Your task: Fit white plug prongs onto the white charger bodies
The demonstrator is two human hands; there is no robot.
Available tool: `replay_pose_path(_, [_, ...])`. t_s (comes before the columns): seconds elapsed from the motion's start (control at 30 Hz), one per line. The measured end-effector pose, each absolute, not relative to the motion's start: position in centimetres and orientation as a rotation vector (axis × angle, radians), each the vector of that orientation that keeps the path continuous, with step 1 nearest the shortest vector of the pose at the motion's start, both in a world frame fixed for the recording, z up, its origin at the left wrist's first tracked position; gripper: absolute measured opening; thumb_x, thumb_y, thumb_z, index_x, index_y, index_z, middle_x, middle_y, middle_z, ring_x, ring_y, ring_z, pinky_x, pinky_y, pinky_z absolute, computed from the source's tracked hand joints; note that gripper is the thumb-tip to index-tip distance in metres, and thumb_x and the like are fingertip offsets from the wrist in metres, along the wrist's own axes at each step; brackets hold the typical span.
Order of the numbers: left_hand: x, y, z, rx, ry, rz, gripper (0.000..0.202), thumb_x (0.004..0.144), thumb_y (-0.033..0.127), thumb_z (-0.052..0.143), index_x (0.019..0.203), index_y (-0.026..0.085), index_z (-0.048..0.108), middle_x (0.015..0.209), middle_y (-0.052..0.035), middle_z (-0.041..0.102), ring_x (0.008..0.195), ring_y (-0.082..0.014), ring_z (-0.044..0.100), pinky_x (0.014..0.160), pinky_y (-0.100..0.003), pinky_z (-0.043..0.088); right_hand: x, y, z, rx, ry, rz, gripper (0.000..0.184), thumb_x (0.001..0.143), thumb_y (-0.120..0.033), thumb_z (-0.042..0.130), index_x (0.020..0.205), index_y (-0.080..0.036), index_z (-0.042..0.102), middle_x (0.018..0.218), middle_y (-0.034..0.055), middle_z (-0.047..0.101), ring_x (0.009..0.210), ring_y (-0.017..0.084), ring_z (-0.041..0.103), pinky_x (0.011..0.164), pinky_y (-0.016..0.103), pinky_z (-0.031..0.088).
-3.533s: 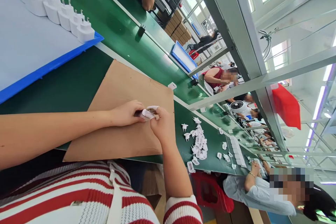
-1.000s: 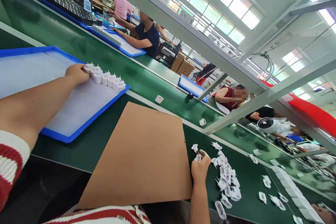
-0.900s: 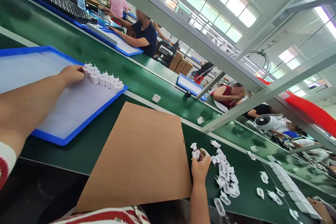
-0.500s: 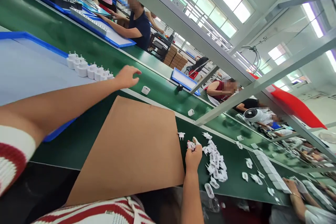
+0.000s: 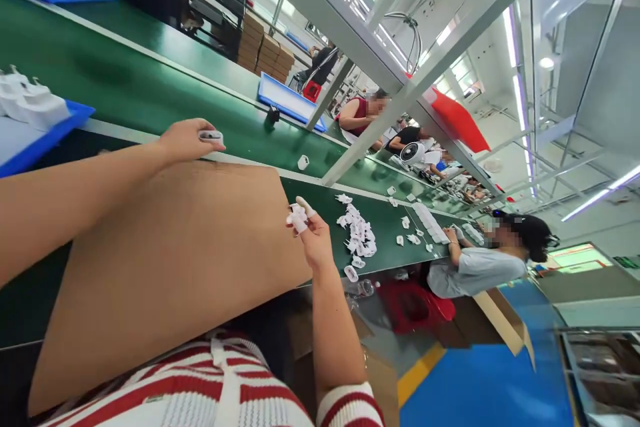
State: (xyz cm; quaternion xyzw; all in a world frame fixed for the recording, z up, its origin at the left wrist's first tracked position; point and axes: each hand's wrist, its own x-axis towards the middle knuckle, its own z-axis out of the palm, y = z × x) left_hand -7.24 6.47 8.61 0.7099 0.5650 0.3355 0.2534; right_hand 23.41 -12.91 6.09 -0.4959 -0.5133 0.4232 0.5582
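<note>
My left hand [image 5: 186, 139] is closed around a small white charger housing [image 5: 212, 138] above the edge of the green belt; the housing's open side shows. In my right hand [image 5: 317, 241], white plug pieces [image 5: 299, 216] are pinched between thumb and fingers, over the right edge of a brown cardboard sheet [image 5: 200, 233]; their exact number is unclear. A fingertip cover is on one of the right fingers. To the right of that hand lies a heap of white plug pieces [image 5: 360, 233] on the green table.
At the left, a blue-rimmed tray [image 5: 75, 120] bears several white plug adapters [image 5: 35, 103]. Another white housing [image 5: 303, 162] sits on the green belt [image 5: 235, 117]. A slanting metal post [image 5: 345, 160] rises beyond it. A co-worker in grey [image 5: 475, 270] sits at the right.
My left hand has taken the white housing off the belt. My right hand has moved toward the cardboard, and the lone plug piece beside it is gone. The view has swung right.
</note>
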Motion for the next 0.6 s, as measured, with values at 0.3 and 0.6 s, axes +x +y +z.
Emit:
replay_pose_path(0.3, [-3.4, -8.5, 3.1, 2.255, 1.16, 0.696, 0.036, 0.084, 0.049, 0.068, 0.105, 0.02, 0.07, 0.104, -0.0045, 0.071, 0.096, -0.0244, 0.063, 0.084, -0.033, 0.044, 18.7, -11.2, 4.7, -1.07, -1.159, 1.276, 0.024, 0.081, -0.039, 0.077, 0.097, -0.022, 0.07, 0.073, -0.0047, 0.063, 0.053, 0.005, 0.047, 0.047, 0.018, 0.034])
replay_pose_path(0.6, [-5.1, -8.6, 0.4, 2.052, 1.043, 0.789, 0.04, 0.089, 0.057, 0.061, 0.099, 0.018, 0.069, 0.097, -0.0067, 0.066, 0.094, -0.0236, 0.06, 0.082, -0.033, 0.045, 16.1, -11.1, 5.4, -1.235, -1.333, 1.232, 0.037, 0.076, -0.037, 0.08, 0.107, -0.02, 0.07, 0.099, 0.0038, 0.076, 0.072, 0.012, 0.066, 0.068, 0.027, 0.057])
